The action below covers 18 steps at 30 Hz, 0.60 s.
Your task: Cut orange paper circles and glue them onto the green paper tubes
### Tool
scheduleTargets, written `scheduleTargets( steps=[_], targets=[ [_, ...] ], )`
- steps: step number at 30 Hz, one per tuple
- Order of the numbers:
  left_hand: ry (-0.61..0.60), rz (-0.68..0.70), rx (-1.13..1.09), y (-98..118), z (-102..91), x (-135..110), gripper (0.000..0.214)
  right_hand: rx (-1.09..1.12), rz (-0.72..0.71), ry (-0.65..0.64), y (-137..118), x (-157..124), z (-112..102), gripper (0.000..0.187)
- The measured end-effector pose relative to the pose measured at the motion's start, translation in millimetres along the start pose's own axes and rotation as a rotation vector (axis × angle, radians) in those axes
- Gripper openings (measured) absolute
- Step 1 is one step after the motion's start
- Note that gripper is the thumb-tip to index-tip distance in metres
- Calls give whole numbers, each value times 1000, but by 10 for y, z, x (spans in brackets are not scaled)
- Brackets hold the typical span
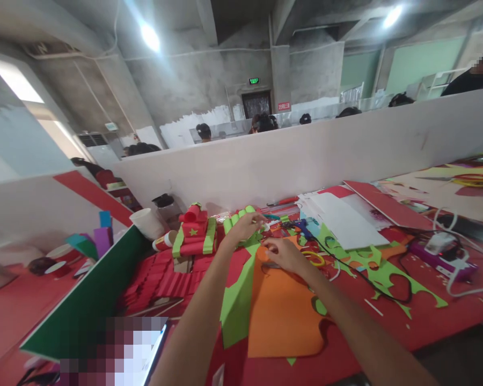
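My left hand (245, 226) reaches over the far side of the table, its fingers drawn together near a row of light green rolls (235, 219). Anything in that pinch is too small to make out. Closer to me, my right hand (285, 253) is curled with thumb and fingertips together; what it holds, if anything, cannot be seen. Below it lies an orange sheet (284, 316) with a cut, curved edge, partly over a light green sheet (237, 308). Yellow-handled scissors (314, 259) lie beside my right hand. A blue glue gun (305, 228) rests just beyond it.
Red folded strips (156, 284) and a red-and-green paper piece with a star (193, 233) are at left, beside a dark green board (92, 292). A phone (145, 354) is at front left. Green scraps (406, 292), white sheets (346, 220) and a purple power strip (443, 262) are right.
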<state>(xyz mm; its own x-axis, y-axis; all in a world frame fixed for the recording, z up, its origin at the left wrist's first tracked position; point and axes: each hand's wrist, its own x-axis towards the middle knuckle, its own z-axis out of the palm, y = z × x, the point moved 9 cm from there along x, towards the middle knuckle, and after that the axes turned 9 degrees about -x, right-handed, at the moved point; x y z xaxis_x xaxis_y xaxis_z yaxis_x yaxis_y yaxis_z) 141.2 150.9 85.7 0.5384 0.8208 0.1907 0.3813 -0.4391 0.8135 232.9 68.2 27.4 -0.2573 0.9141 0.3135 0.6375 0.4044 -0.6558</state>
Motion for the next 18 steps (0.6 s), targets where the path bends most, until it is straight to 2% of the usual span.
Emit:
scheduleTargets(
  steps=[2,4,7,10,14,16,18],
  targets=[
    [-70,2,-32,-67,-16,-277,23,60,10,-6,19,5,4,31],
    [-151,-22,-63,-132,47,-511,24,120,15,-17,16,2,16,30],
    [-144,-65,-109,-179,116,-713,27,211,30,-32,-4,-12,48,26],
    [-97,-100,-111,-197,113,-781,25,283,47,-61,-19,-27,117,25],
    [-69,-135,0,-294,-85,-851,12,237,54,-71,0,-28,169,25],
    [-30,-216,174,-436,-268,-925,8,79,34,-54,19,-26,134,23],
    [13,-320,346,-589,-442,-1021,14,-103,11,-78,43,-36,106,23]
  ],
)
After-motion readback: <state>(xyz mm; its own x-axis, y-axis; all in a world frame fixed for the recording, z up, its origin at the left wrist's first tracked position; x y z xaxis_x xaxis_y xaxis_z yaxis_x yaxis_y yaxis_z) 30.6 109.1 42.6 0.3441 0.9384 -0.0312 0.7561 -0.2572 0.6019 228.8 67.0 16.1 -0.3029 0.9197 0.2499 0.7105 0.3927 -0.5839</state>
